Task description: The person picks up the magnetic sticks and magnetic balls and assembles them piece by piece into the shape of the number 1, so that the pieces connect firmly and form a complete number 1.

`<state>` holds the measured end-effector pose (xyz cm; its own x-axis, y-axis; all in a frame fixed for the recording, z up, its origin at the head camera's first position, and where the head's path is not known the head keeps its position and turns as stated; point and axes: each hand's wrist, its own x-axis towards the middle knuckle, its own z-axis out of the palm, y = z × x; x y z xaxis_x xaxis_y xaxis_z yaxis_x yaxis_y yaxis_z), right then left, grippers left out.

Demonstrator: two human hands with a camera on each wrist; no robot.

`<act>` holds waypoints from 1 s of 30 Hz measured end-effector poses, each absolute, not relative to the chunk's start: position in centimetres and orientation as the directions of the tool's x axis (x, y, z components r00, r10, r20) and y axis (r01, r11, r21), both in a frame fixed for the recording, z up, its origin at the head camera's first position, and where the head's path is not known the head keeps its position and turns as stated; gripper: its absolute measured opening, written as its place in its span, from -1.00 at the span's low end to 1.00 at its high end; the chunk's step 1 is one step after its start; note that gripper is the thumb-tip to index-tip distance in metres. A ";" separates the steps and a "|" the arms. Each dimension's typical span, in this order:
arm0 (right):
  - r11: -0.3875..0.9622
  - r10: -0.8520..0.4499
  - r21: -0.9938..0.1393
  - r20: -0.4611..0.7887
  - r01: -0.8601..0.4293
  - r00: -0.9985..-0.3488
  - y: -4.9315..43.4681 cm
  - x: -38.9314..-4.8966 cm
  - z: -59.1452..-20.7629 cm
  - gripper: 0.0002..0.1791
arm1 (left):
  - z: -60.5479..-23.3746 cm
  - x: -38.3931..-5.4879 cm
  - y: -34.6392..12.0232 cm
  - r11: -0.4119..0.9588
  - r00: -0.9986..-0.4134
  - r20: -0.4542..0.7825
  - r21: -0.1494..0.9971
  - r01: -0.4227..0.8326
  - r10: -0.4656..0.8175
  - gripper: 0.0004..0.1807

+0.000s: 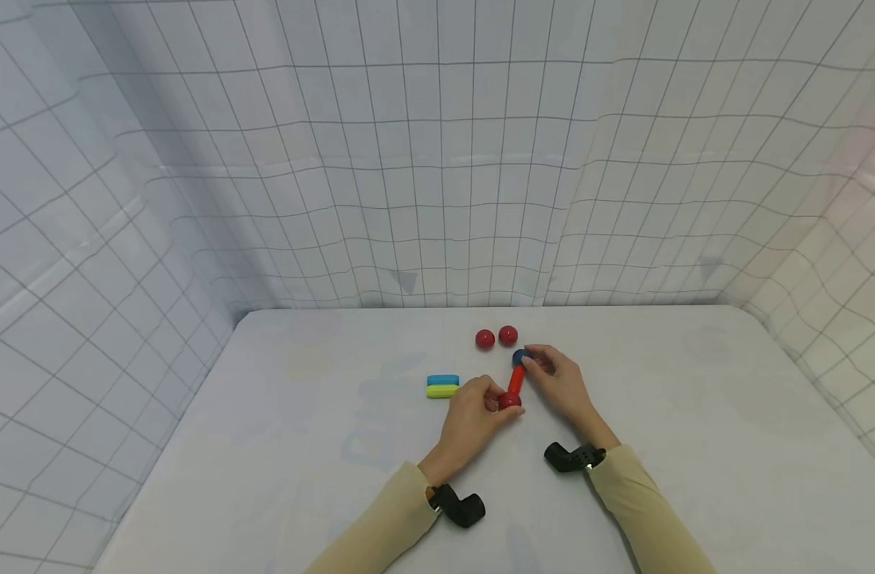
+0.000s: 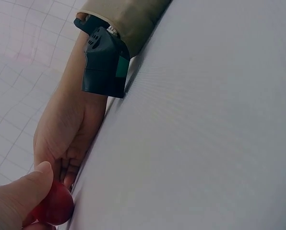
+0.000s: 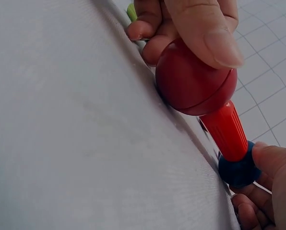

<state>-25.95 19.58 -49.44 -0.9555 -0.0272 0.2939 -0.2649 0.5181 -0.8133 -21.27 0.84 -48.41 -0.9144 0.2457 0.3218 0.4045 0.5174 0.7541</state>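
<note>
A bright red ridged rod (image 3: 227, 132) joins a dark red ball (image 3: 193, 81) at one end and a dark blue ball (image 3: 239, 168) at the other. In the head view my left hand (image 1: 472, 414) grips the dark red ball (image 1: 510, 401) between thumb and fingers, at the end nearer me. My right hand (image 1: 558, 383) pinches the blue ball (image 1: 519, 357) at the far end. The red rod (image 1: 516, 379) slants between both hands, low over the table. The left wrist view shows the left thumb (image 2: 25, 194) on the red ball (image 2: 56, 203); the blue ball is hidden there.
Two more red balls (image 1: 484, 340) (image 1: 508, 336) lie beyond the hands on the white table (image 1: 301, 446). A blue rod (image 1: 443, 379) and a yellow-green rod (image 1: 441, 391) lie side by side, left of the left hand. White gridded cloth (image 1: 437, 175) stands around the table's back and sides.
</note>
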 end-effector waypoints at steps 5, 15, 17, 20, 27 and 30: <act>0.515 -0.027 -0.817 0.285 -0.257 -0.958 19.5 -26.0 -49.4 -0.64 | -48.4 -21.3 0.8 0.507 -0.922 0.305 0.771 0.387 0.240 -0.65; 0.500 -0.008 -0.832 0.275 -0.242 -0.961 19.4 -25.8 -49.4 -0.62 | -48.6 -21.5 0.8 0.500 -0.930 0.289 0.785 0.365 0.225 -0.64; 0.501 0.014 -0.833 0.279 -0.234 -0.960 19.4 -25.8 -49.5 -0.62 | -48.7 -21.5 0.8 0.497 -0.932 0.286 0.789 0.361 0.223 -0.64; 0.483 0.085 -0.856 0.258 -0.186 -0.962 19.5 -25.7 -49.7 -0.60 | -48.8 -21.5 0.8 0.490 -0.936 0.276 0.798 0.350 0.219 -0.64; 0.379 0.192 -0.924 0.127 -0.046 -0.973 20.0 -24.7 -49.4 -0.56 | -48.8 -21.6 0.9 0.478 -0.935 0.281 0.804 0.353 0.219 -0.63; 0.388 0.132 -0.920 0.105 -0.047 -0.986 20.1 -24.0 -49.2 -0.58 | -48.7 -21.6 0.9 0.479 -0.931 0.292 0.799 0.363 0.217 -0.63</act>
<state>-23.99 20.07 -49.19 -0.9857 0.1317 0.1054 -0.0465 0.3885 -0.9203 -21.60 0.85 -48.73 -0.9314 0.2167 0.2925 0.3625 0.4794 0.7992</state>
